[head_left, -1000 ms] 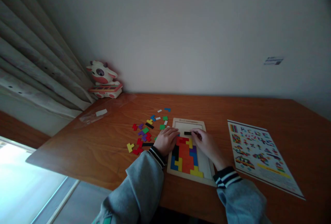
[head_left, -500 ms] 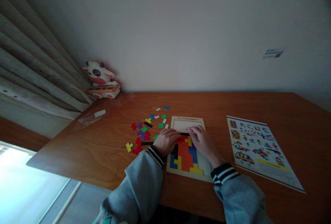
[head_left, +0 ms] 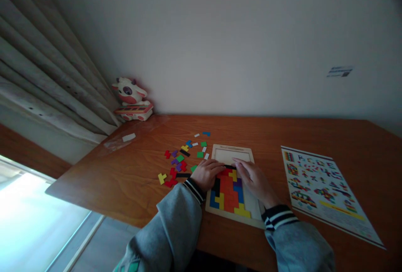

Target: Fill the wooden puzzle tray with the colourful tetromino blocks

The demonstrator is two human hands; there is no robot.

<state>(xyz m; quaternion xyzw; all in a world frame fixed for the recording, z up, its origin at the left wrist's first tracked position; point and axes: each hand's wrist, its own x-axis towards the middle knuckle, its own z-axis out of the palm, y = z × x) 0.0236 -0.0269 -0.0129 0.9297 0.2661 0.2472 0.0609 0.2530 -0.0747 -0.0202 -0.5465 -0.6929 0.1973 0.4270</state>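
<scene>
A wooden puzzle frame [head_left: 232, 148] lies on the desk, its lower and middle part filled with red-orange, yellow, blue, purple and black blocks. Across the top of these blocks sits a straight black block [head_left: 230, 166]. My left hand [head_left: 205, 174] rests over the frame's left edge, fingers stretched out and flat, tips at the black block's left end. From the right, my right hand [head_left: 256, 180] reaches over the frame with fingers extended, tips at the block's other end. Part of the right column is hidden under it.
Loose coloured blocks [head_left: 180, 158] are scattered left of the frame. A printed pattern sheet [head_left: 323, 188] lies at the right. A toy cow with a keyboard [head_left: 133, 98] stands at the back left, near clear plastic with a white label [head_left: 128, 137]. The wall closes off the back.
The view has shifted slightly, so everything sits a little further right and lower. Both hands stay at the black block with hardly any movement.
</scene>
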